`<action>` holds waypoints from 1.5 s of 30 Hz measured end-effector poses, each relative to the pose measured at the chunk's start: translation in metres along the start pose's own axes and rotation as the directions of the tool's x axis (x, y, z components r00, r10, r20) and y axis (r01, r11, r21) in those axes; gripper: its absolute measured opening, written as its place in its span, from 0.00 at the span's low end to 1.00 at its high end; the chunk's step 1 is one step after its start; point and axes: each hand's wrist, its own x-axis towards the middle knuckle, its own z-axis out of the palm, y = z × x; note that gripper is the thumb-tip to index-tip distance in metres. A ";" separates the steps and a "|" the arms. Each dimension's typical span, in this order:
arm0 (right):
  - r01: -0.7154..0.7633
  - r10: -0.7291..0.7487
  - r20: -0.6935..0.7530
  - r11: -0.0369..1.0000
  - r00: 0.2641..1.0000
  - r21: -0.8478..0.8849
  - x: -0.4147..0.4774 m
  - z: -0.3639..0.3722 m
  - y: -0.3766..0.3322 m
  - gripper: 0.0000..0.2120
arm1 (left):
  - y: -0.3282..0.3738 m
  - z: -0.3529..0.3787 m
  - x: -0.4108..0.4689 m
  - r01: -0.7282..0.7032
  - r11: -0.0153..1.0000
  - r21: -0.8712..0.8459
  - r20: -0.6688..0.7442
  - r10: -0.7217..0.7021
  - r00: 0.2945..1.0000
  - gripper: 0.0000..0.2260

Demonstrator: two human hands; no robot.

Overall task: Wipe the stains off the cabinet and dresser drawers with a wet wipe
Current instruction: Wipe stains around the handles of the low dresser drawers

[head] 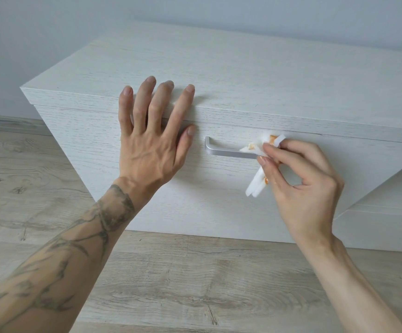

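Observation:
A low whitewashed wood dresser (243, 75) fills the middle of the view, with its top drawer front (94, 145) facing me. A silver bar handle (221, 151) runs across the drawer. My right hand (301, 186) pinches a folded white wet wipe (255, 186) with orange-brown smears, pressed against the right end of the handle. My left hand (152, 140) lies flat with fingers spread, palm on the drawer front and fingertips over the dresser's top edge.
Light wood-grain laminate floor (171, 284) lies below and to the left of the dresser. A plain pale wall (51, 32) stands behind it. A lower white furniture surface (392, 212) shows at the right edge.

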 end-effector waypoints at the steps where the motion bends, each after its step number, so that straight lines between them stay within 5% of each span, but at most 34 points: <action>1: 0.013 -0.013 -0.011 1.000 1.000 0.006 -0.001 0.000 0.001 0.08 | 0.000 0.000 0.000 0.000 1.000 0.000 0.002 0.000 1.000 0.24; 9: -0.053 0.053 0.007 0.991 0.999 0.122 -0.002 -0.002 0.005 0.12 | 0.000 -0.001 0.000 0.009 1.000 -0.012 0.010 -0.009 1.000 0.24; 23: 0.219 -0.219 0.014 0.974 0.976 -0.059 0.000 0.041 -0.026 0.03 | -0.001 0.001 0.000 -0.003 1.000 0.031 0.005 0.003 1.000 0.24; 45: 0.158 -0.163 -0.007 0.964 0.987 -0.212 0.020 0.076 -0.051 0.08 | 0.001 0.001 0.001 0.004 0.999 0.038 -0.008 -0.004 1.000 0.23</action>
